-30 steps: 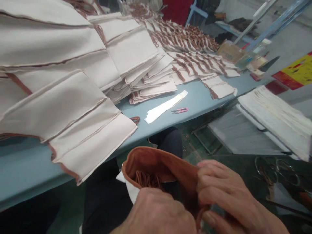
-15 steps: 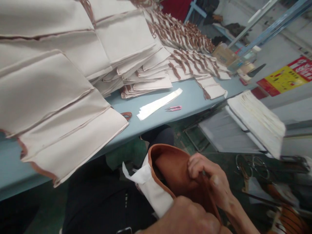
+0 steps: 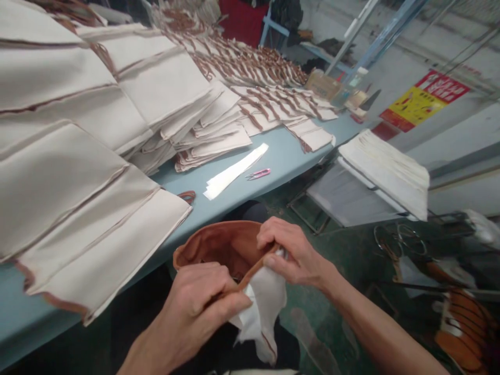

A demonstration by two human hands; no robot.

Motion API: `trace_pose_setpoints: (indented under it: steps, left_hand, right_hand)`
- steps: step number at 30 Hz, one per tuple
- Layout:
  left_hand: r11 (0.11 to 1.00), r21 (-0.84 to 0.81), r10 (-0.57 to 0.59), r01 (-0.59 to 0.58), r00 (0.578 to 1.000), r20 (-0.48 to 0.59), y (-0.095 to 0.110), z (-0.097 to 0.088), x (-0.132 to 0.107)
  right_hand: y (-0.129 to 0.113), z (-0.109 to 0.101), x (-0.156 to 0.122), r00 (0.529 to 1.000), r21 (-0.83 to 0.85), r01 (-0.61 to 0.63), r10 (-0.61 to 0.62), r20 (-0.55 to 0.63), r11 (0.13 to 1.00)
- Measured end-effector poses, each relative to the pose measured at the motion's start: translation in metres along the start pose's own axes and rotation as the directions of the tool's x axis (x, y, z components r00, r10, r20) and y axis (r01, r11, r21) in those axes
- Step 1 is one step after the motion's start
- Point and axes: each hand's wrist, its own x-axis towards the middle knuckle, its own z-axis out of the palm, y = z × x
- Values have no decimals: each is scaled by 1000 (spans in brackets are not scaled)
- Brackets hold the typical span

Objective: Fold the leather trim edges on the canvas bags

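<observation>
Two bare hands have hold of the near rim of one brown-lined white bag (image 3: 209, 234), which sits low in front of the person, at the near side of the table (image 3: 287, 156). Read the clock from the stretch of rim between the hands, twelve toward the top. The left hand (image 3: 195, 297), between eight and nine, has its thumb pressed on the near side and its fingers curled over beyond; no gap shows in that pinch. The right hand (image 3: 291, 252), between two and three, pinches the same edge just as closely, thumb in front and fingers behind. The brown edge slants straight between them, and the mouth gapes from ten to twelve. At six, white cloth (image 3: 253, 315) with a ragged end hangs loose; how it joins the bag cannot be told.

The step in hand looks to be drawing that rim straight and handling its edge. As a judgement, a move from here calls for even tension in both pinches, with the hanging cloth clear of the thumbs.

At twelve lie pink snips (image 3: 260, 174), with white strips (image 3: 236, 172) just beside them toward eleven. A pale sewn piece (image 3: 105, 239) lies toward nine, and stacked pieces (image 3: 156, 78) toward eleven. Neither hand touches these.
</observation>
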Motion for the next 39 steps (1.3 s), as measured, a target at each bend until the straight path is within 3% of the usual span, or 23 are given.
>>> trace_pose_setpoints:
  steps: [5,9,12,14,16,18,20,23,26,29,33,36,39]
  left_hand:
    - [982,-126,-118,137,982,144,-14,-9,7]
    - [987,-54,-138,150,974,180,-14,-10,8]
    - [990,53,-137,130,977,161,-11,-6,7]
    - [988,92,-136,127,985,103,-9,-3,8]
    - [984,111,-144,141,989,26,-8,-1,10]
    - [982,114,-146,149,989,-28,-6,2,13]
    - [985,104,-135,140,989,-52,-5,4,15]
    - [990,80,-115,120,991,-71,-3,8,18]
    - [987,79,-134,141,987,-91,-4,11,20]
    - [982,75,-169,173,984,-62,-6,12,19]
    - [985,73,-154,154,988,-13,-13,10,12]
    - [995,86,-59,53,996,73,-19,10,5]
    - [976,216,8,-27,996,86,-23,11,-1]
  right_hand:
    - [15,-6,9,997,6,-81,81,20,997]
    - [15,-12,10,990,-42,-138,137,-42,989]
    - [-2,-14,4,959,-150,-206,169,-227,967]
    - [-22,-13,-3,900,-173,-273,188,-393,946]
    - [-45,-6,-11,851,-147,-331,228,-473,932]
    - [-65,11,-20,875,-142,-360,281,-394,922]
    - [-76,37,-27,857,-166,-440,358,-370,883]
    - [-76,75,-36,792,-50,-534,478,-379,844]
    - [-73,94,-44,676,141,-643,644,-358,753]
    - [-76,90,-48,591,358,-708,788,-173,609]
    - [-79,73,-42,514,628,-686,856,59,369]
    - [-71,65,-34,521,704,-655,839,158,274]
    - [-60,61,-31,524,726,-648,827,204,231]
